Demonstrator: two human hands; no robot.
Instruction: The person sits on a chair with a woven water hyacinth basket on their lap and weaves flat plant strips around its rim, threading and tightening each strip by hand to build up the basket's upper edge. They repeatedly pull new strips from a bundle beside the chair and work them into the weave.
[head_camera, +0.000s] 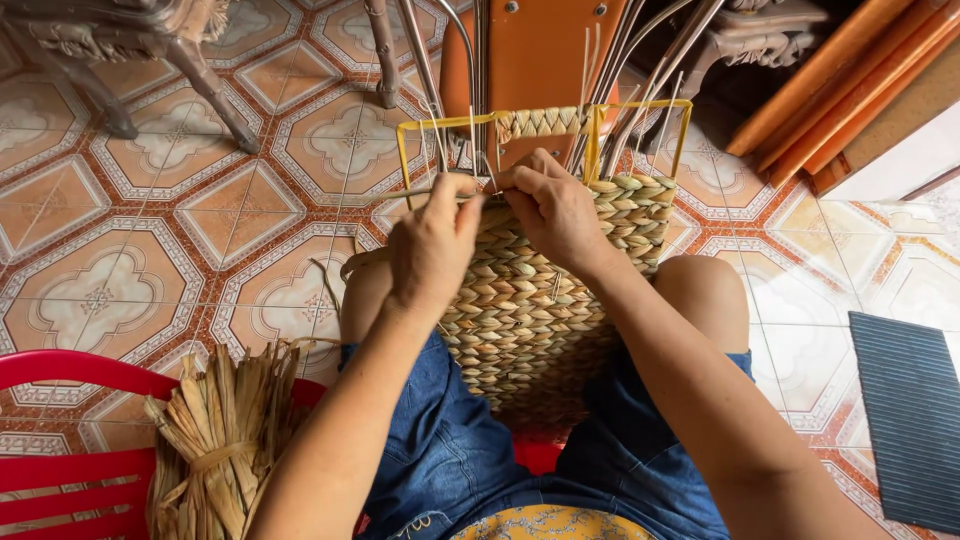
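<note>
A half-woven straw basket (530, 310) on a yellow wire frame (404, 150) rests between my knees, its open end pointing away from me. My left hand (432, 240) pinches a straw strand at the top left edge of the weave. Beside it, my right hand (553, 205) grips strands at the top middle, fingers curled over the woven edge. Thin upright stakes (640, 125) rise from the unwoven part of the frame.
A bundle of dried straw (225, 430) lies on a red plastic chair (70, 440) at my lower left. Ahead stand an orange chair (540, 50) with metal legs and carved furniture legs (205, 80). Patterned tile floor surrounds me; a dark mat (910, 420) lies at right.
</note>
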